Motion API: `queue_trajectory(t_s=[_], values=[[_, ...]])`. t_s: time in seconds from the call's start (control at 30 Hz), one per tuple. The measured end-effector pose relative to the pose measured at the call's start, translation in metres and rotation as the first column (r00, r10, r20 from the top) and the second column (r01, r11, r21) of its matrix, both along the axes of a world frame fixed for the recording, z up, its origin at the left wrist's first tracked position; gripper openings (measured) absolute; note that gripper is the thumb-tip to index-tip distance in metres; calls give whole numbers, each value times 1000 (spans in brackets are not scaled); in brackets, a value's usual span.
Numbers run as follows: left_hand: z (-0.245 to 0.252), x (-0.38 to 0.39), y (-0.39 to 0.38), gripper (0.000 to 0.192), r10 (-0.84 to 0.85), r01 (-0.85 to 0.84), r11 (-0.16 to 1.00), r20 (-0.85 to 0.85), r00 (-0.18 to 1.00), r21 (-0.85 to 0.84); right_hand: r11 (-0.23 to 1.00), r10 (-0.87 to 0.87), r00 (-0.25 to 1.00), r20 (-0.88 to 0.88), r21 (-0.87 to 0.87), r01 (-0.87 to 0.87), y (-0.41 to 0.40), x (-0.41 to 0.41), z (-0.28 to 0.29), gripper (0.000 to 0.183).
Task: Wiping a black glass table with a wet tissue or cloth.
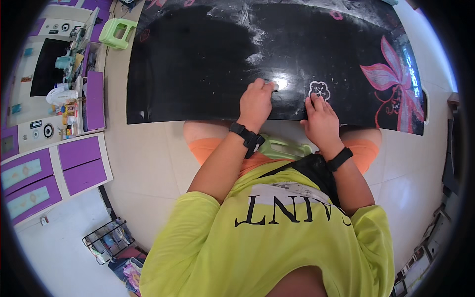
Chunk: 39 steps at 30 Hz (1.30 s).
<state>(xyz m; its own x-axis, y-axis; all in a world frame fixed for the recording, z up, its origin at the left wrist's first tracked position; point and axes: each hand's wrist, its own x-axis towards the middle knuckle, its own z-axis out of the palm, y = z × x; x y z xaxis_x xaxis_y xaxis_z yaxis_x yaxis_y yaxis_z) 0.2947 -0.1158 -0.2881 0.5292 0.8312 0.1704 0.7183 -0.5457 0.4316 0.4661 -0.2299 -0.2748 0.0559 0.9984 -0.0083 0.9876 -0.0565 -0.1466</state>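
My left hand is over the black table near its front edge. Its fingers are bent around a small pale object, mostly hidden, whose kind I cannot tell; a bright glare lies just beside it. To the right, my right hand rests with extended fingers on the tabletop, the fingertips over the lower part of a white flower-shaped outline. I see nothing held in that hand. Whitish smears and small specks mark the tabletop around both hands.
Pink and red flower artwork decorates the table's right side. A green plastic stool stands past its left edge; another green stool shows beneath me. Purple and white cabinets line the left, with a black wire basket farther down.
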Motion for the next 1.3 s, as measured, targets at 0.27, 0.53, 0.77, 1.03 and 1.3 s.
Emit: queue_trajectory(t_s=[0.27,0.53,0.77,1.03,1.3], values=[[-15,-144,68,17,348,-319,935,-226,910,156,992,-49,998,-42,-116,44,-11,-5,-11,68],[-20,-82,19,18,116,-86,983,-188,975,160,1000,-9,998,58,-19,10,-15,-11,-10,65],[-20,-148,107,19,323,-293,930,-114,940,221,999,30,1000,10,-31,-30,-5,-3,-7,49],[-13,-72,11,22,65,-17,982,-251,966,189,1000,10,996,87,-30,-7,-9,-5,-16,63],[-11,-135,92,19,358,-305,920,-210,910,244,1000,9,997,72,24,-11,-11,-8,-11,64]])
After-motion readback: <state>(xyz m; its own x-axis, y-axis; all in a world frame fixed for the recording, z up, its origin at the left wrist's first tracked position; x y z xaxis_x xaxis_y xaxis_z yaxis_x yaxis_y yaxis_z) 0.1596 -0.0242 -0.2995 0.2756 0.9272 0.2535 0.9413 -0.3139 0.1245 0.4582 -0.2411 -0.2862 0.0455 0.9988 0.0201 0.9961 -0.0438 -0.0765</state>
